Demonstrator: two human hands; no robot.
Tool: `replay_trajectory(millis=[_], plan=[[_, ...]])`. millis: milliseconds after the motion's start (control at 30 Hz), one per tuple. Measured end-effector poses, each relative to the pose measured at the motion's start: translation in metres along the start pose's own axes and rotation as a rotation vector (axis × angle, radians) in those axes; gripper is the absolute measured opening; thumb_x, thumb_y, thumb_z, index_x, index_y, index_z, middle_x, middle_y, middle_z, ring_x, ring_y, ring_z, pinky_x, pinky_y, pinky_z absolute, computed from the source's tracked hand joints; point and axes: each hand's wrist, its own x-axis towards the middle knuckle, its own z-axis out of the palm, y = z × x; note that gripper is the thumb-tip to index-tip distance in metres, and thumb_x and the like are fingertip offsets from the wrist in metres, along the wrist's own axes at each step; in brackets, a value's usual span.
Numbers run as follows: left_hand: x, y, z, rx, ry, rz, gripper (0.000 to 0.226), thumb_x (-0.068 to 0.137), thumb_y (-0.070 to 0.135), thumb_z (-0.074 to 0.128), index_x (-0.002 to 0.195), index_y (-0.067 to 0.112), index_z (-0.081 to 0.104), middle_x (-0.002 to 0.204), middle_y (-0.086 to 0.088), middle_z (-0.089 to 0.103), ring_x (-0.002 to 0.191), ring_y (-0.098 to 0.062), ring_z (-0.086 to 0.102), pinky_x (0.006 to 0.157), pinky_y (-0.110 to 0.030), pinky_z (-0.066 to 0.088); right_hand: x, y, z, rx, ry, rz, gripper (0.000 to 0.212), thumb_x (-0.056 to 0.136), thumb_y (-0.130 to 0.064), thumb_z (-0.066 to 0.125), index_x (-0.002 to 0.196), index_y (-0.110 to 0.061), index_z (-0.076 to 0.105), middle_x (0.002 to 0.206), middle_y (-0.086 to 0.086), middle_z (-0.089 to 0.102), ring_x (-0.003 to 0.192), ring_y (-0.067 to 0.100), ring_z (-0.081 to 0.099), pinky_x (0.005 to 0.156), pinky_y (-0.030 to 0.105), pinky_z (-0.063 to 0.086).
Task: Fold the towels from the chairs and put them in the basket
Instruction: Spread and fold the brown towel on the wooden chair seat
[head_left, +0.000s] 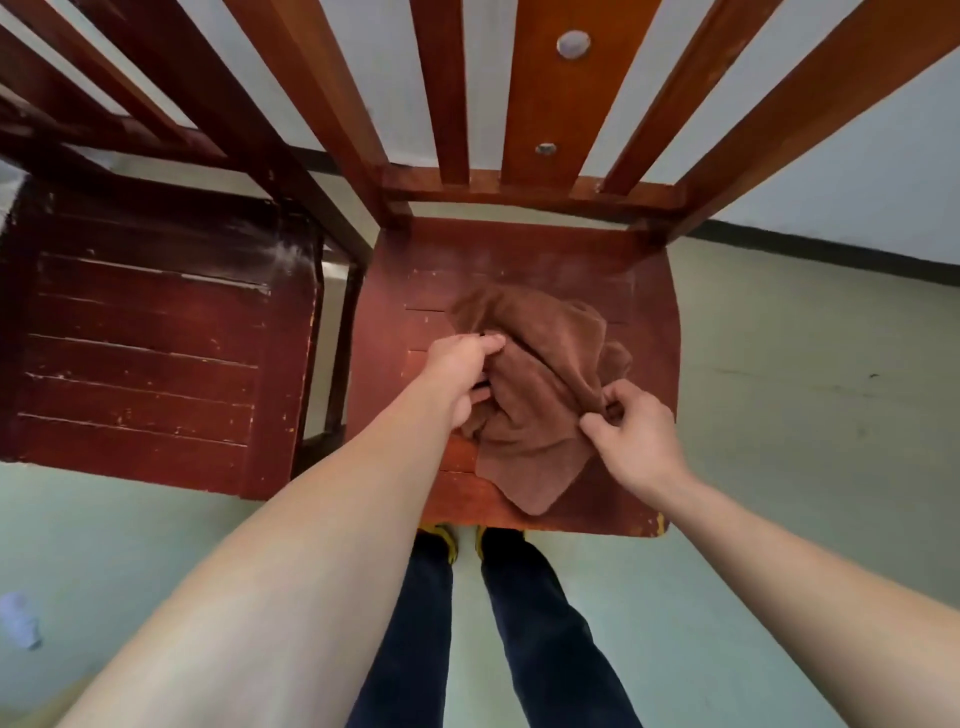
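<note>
A crumpled brown towel (540, 395) lies on the seat of a reddish wooden chair (519, 249) right in front of me. My left hand (460, 376) grips the towel's left side, fingers curled into the cloth. My right hand (636, 434) pinches a fold at the towel's right edge between thumb and fingers. One corner of the towel hangs toward the seat's front edge. No basket is in view.
A second, darker wooden chair (150, 353) stands close to the left, its seat bare. Pale green floor (810, 415) surrounds both chairs. My legs and shoes (441, 540) are at the chair's front edge. A white wall with a dark baseboard runs behind.
</note>
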Motion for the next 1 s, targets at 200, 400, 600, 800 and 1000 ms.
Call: replay_trajectory(millis=[200, 400, 600, 800, 1000], plan=[[-0.028, 0.010, -0.026, -0.206, 0.013, 0.029, 0.017, 0.080, -0.001, 0.049, 0.091, 0.006, 0.060, 0.087, -0.013, 0.058, 0.078, -0.025, 0.055, 0.069, -0.033, 0.049, -0.008, -0.013, -0.018, 0.017, -0.028, 0.001, 0.013, 0.076, -0.016, 0.064, 0.072, -0.023, 0.054, 0.065, -0.001, 0.062, 0.065, 0.025, 0.060, 0.070, 0.043, 0.052], [-0.038, 0.015, -0.101, -0.565, 0.204, 0.020, 0.016, 0.070, -0.001, 0.032, 0.071, 0.011, 0.042, 0.095, -0.015, 0.049, 0.088, -0.032, 0.049, 0.084, -0.043, 0.044, 0.022, -0.058, -0.014, -0.039, 0.111, -0.006, 0.047, 0.080, -0.036, 0.071, 0.122, -0.029, 0.051, 0.122, 0.002, 0.056, 0.102, 0.021, 0.060, 0.090, 0.041, 0.051], [-0.051, 0.029, -0.156, -0.504, 0.216, 0.076, 0.067, 0.061, -0.010, 0.026, 0.112, 0.013, 0.062, 0.106, -0.014, 0.064, 0.096, -0.033, 0.065, 0.086, -0.045, 0.054, 0.030, -0.073, 0.010, -0.234, -0.085, 0.065, 0.036, 0.081, -0.031, 0.072, 0.115, -0.030, 0.061, 0.109, 0.003, 0.067, 0.105, 0.030, 0.062, 0.081, 0.032, 0.048], [-0.060, 0.017, -0.156, -0.363, 0.264, 0.066, 0.054, 0.077, -0.011, 0.031, 0.115, 0.009, 0.065, 0.103, -0.010, 0.065, 0.079, -0.020, 0.060, 0.068, -0.026, 0.050, 0.003, -0.057, -0.006, -0.323, 0.160, -0.019, 0.003, 0.081, -0.028, 0.062, 0.082, -0.028, 0.059, 0.084, -0.001, 0.063, 0.082, 0.027, 0.057, 0.067, 0.032, 0.041], [-0.054, -0.033, -0.146, 0.032, 0.169, -0.046, 0.011, 0.080, 0.017, 0.070, 0.086, 0.009, 0.072, 0.087, -0.011, 0.072, 0.076, -0.021, 0.066, 0.069, -0.031, 0.054, 0.014, -0.062, -0.011, -0.569, 0.099, -0.027, 0.024, 0.089, -0.023, 0.051, 0.105, -0.018, 0.068, 0.107, 0.014, 0.061, 0.105, 0.036, 0.053, 0.080, 0.040, 0.047]])
